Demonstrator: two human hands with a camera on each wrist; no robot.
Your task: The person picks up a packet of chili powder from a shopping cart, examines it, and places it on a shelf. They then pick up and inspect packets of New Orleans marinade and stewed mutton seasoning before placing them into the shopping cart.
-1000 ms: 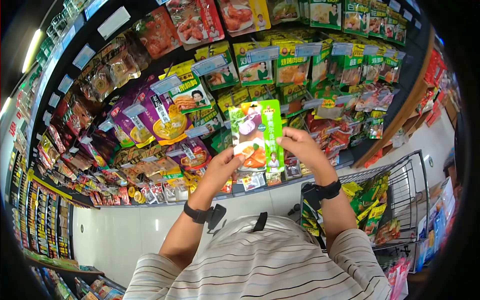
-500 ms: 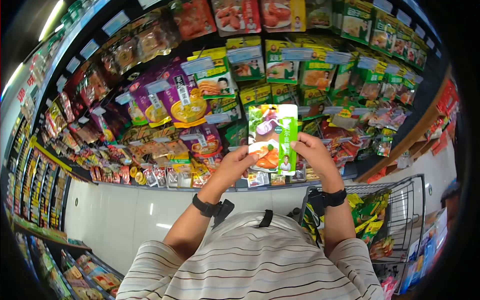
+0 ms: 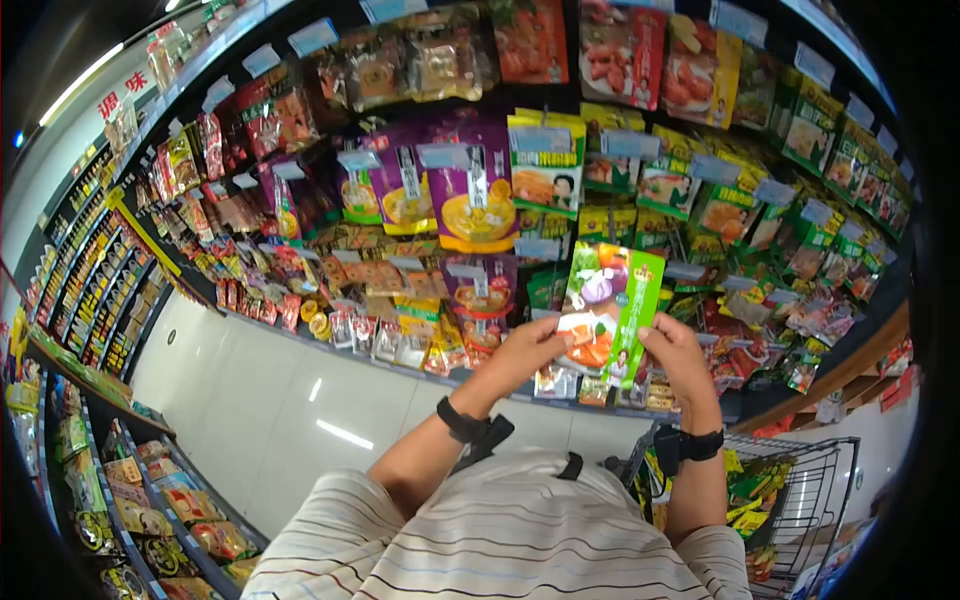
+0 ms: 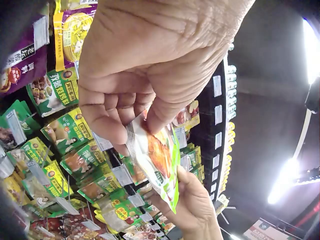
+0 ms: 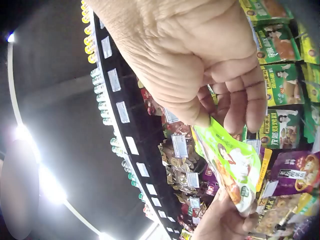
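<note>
A flat green and white seasoning packet (image 3: 606, 312) with food pictures is held up in front of the hanging shelf display. My left hand (image 3: 528, 350) pinches its lower left edge. My right hand (image 3: 673, 350) pinches its right edge. In the left wrist view the thumb and fingers of my left hand (image 4: 134, 102) clamp the packet (image 4: 159, 161), with the other hand below it. The right wrist view shows my right hand (image 5: 220, 95) gripping the packet (image 5: 231, 167) by its green edge. Both wrists wear black straps.
Rows of hanging sauce and seasoning packets (image 3: 470, 200) with price tags fill the rack ahead. A wire shopping cart (image 3: 800, 500) holding green packets stands at my lower right. Low shelves (image 3: 120, 480) line the left side, with white floor (image 3: 280, 400) between.
The view has swung left and up along the rack. The packet and both hands have shifted right and lower in the frame and tilted slightly. The grip on the packet is unchanged.
</note>
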